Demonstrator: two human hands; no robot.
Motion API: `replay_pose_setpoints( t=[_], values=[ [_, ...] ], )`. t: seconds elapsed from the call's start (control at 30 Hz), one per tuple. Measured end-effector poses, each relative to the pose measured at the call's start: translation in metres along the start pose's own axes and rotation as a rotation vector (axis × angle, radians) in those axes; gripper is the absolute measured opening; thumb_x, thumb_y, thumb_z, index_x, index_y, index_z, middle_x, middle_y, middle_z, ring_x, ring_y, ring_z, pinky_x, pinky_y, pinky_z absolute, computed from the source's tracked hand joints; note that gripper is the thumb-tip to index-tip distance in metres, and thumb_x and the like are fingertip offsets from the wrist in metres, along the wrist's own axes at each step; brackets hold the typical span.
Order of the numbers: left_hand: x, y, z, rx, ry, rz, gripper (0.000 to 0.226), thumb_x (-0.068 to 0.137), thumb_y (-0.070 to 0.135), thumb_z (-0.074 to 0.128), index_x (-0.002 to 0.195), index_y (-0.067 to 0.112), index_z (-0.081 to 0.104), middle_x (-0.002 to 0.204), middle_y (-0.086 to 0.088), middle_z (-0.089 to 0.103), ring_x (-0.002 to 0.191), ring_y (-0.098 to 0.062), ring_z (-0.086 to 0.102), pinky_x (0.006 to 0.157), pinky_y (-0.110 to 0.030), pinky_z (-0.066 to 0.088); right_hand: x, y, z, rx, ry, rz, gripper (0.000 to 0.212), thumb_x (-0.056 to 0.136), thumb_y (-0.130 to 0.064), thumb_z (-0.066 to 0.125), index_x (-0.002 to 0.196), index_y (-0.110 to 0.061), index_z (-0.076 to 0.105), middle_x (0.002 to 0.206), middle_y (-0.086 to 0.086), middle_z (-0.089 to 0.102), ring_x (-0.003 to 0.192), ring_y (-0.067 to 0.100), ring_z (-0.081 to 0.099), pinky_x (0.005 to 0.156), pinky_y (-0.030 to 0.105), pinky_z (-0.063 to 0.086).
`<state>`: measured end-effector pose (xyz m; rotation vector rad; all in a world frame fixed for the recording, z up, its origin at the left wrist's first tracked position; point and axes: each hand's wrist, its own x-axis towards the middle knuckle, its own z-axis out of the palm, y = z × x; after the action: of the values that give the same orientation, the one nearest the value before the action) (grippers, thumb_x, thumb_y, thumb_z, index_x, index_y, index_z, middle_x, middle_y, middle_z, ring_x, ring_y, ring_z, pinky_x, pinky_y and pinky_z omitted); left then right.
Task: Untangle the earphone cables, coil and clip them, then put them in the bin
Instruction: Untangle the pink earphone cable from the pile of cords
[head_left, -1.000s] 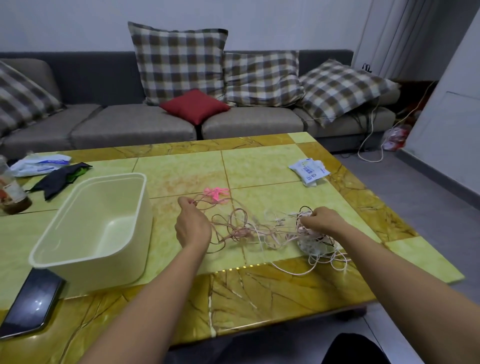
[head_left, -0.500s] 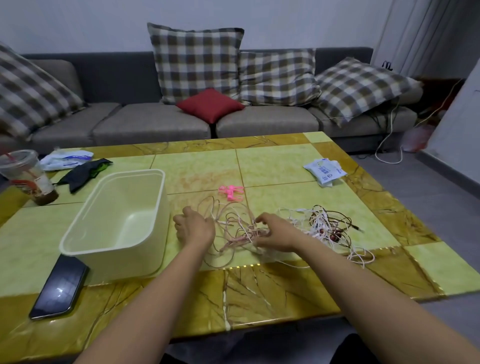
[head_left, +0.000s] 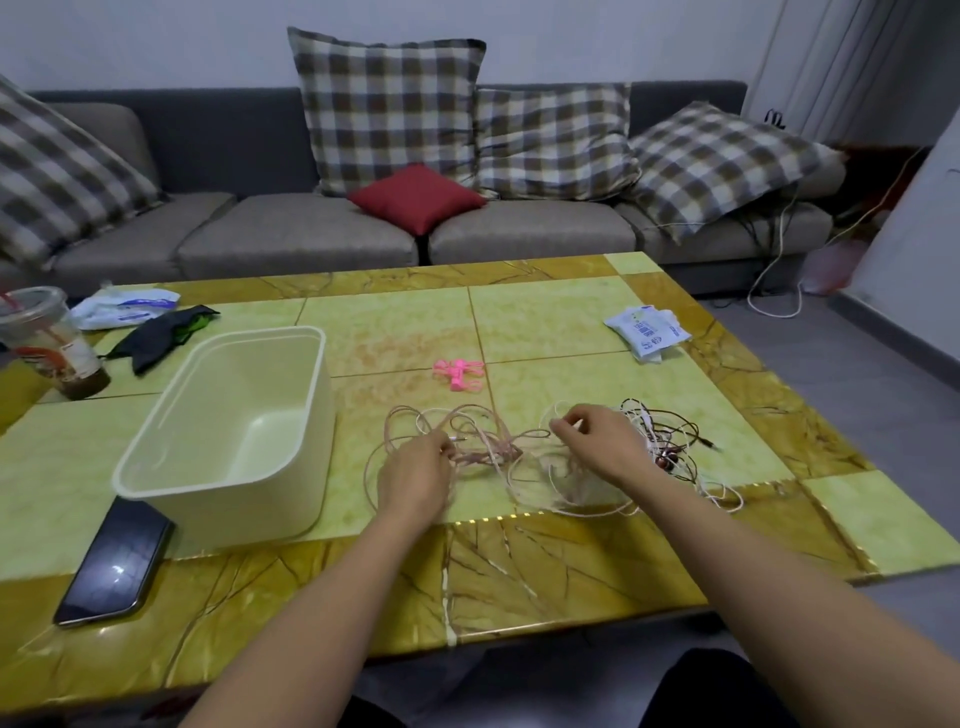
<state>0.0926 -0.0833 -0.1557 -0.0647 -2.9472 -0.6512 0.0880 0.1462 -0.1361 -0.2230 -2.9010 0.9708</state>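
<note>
The tangled earphone cables (head_left: 488, 452) lie on the desk (head_left: 545, 571) just right of the bin (head_left: 244, 395), with the left hand (head_left: 415, 480) pinching a pinkish strand, the right hand (head_left: 605, 441) pinching a thin white one, and pink clips (head_left: 458, 374) lying just behind the tangle.

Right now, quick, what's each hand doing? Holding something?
Left hand: grips the pink cable.
Right hand: pinches a white cable.
</note>
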Motion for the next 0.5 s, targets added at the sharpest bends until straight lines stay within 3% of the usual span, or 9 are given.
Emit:
replay_pose_setpoints(
  t=[0.07,0.13,0.2,0.27,0.33,0.4,0.5],
  values=[
    [0.005,-0.005,-0.006,-0.049,0.109,-0.024,0.027,0.095,0.012,0.045,0.109,0.02,0.066,0.106,-0.005,0.067,0.091,-0.028,0.062,0.068,-0.036,0.05,0.004,0.008,-0.014,-0.101,0.164,0.071,0.021,0.093,-0.036,0.053,0.093,-0.022,0.068,0.085,0.001,0.07,0.082,0.025,0.064,0.062,0.028,0.039],
    [0.009,-0.008,-0.008,-0.108,0.1,-0.011,0.025,0.096,0.018,0.048,0.113,0.02,0.066,0.116,-0.004,0.062,0.093,-0.025,0.061,0.075,-0.036,0.05,0.01,0.015,-0.022,-0.225,0.146,0.123,0.021,0.093,-0.026,0.051,0.098,-0.016,0.068,0.095,0.007,0.071,0.091,0.03,0.063,0.067,0.031,0.041],
    [0.008,-0.007,-0.007,-0.232,-0.11,-0.023,0.029,0.092,0.034,0.059,0.118,0.021,0.063,0.119,-0.002,0.059,0.095,-0.02,0.061,0.081,-0.034,0.051,0.012,0.018,-0.023,-0.448,0.018,0.154,0.022,0.093,-0.023,0.051,0.106,-0.016,0.068,0.111,0.008,0.067,0.107,0.031,0.056,0.083,0.035,0.042],
    [0.004,-0.005,-0.005,-0.305,-0.302,-0.056,0.047,0.08,0.05,0.069,0.118,0.023,0.064,0.113,0.001,0.063,0.096,-0.017,0.061,0.086,-0.036,0.053,0.012,0.012,-0.019,-0.583,0.019,0.115,0.025,0.092,-0.025,0.053,0.114,-0.023,0.064,0.124,0.007,0.057,0.121,0.03,0.04,0.096,0.04,0.03],
    [-0.001,-0.005,-0.006,-0.229,-0.263,-0.052,0.056,0.071,0.06,0.065,0.117,0.028,0.063,0.113,0.001,0.062,0.101,-0.019,0.059,0.09,-0.042,0.051,0.007,-0.005,-0.013,-0.52,0.126,-0.007,0.028,0.09,-0.023,0.056,0.117,-0.026,0.063,0.13,0.003,0.052,0.126,0.027,0.033,0.1,0.042,0.023],
    [-0.005,-0.007,-0.009,-0.202,-0.182,-0.083,0.061,0.067,0.062,0.05,0.119,0.031,0.059,0.122,0.0,0.056,0.112,-0.021,0.053,0.097,-0.046,0.046,0.001,-0.025,-0.005,-0.347,0.167,-0.188,0.027,0.09,-0.023,0.057,0.117,-0.027,0.062,0.13,-0.002,0.054,0.124,0.022,0.038,0.102,0.041,0.025],
    [-0.014,-0.017,-0.011,-0.252,-0.093,-0.131,0.053,0.074,0.054,0.04,0.116,0.028,0.06,0.122,-0.002,0.056,0.115,-0.023,0.05,0.099,-0.046,0.041,-0.016,-0.051,0.017,0.05,-0.145,-0.428,0.028,0.092,-0.019,0.059,0.12,-0.021,0.062,0.124,-0.002,0.059,0.105,0.015,0.055,0.097,0.037,0.043]
  ],
)
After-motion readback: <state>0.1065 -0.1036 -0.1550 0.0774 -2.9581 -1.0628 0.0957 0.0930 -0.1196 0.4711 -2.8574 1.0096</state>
